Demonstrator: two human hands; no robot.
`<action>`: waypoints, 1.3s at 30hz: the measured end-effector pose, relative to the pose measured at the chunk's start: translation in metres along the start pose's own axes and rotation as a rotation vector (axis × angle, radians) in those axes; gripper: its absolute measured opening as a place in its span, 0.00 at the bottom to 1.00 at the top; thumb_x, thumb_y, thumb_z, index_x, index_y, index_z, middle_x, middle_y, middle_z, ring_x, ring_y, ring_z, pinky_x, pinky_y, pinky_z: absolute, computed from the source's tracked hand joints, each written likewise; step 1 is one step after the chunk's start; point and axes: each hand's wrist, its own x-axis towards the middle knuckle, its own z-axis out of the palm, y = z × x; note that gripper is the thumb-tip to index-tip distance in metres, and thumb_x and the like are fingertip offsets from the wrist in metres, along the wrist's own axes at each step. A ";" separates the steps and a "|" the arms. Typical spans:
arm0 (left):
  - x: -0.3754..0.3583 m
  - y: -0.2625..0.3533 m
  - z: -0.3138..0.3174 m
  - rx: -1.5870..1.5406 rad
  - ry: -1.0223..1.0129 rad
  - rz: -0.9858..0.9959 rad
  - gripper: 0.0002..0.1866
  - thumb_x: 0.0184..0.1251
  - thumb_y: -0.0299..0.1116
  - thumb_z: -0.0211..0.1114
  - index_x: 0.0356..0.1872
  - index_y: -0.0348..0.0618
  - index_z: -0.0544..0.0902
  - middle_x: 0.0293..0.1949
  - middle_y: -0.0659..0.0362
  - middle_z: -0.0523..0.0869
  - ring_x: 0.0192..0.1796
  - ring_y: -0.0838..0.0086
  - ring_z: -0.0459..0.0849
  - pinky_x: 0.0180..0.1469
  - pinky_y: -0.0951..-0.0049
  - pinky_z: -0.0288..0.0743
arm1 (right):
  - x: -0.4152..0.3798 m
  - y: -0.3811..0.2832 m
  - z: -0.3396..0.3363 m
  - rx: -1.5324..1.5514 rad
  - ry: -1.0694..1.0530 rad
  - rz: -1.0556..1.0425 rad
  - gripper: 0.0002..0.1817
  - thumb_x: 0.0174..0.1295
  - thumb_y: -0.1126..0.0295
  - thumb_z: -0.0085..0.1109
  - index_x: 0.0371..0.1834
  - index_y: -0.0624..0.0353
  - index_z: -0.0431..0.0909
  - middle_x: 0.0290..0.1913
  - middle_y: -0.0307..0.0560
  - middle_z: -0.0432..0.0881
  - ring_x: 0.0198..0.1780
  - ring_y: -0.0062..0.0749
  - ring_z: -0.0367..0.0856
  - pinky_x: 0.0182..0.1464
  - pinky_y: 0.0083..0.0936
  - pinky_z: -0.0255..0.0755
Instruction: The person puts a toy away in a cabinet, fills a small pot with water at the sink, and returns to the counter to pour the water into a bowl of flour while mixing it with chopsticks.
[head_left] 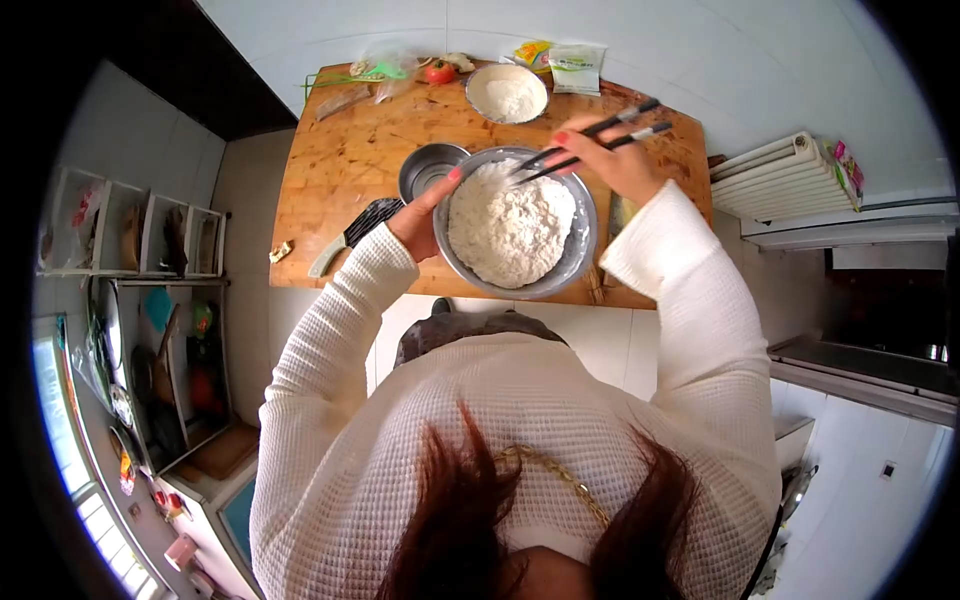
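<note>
A large metal bowl stands near the front edge of the wooden table, holding crumbly white flour. My left hand grips the bowl's left rim, thumb on top. In my right hand is a pair of dark chopsticks with pale bands near their upper ends. Their tips reach into the flour at the bowl's far side. The right fingers are slightly blurred. Just behind the left hand sits a smaller metal bowl, partly covered by the large one. A knife with a dark blade and pale handle lies left of my left hand.
At the back of the wooden table stand another bowl of white powder, a tomato, plastic bags and a white-green packet. A white radiator is on the right, shelves on the left.
</note>
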 end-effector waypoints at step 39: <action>-0.001 -0.031 0.015 -0.099 0.351 0.302 0.38 0.57 0.59 0.52 0.62 0.46 0.56 0.56 0.52 0.69 0.51 0.64 0.77 0.39 0.60 0.80 | -0.097 0.013 0.044 -0.433 0.336 -0.221 0.05 0.56 0.73 0.57 0.35 0.60 0.78 0.40 0.49 0.81 0.37 0.29 0.81 0.37 0.21 0.75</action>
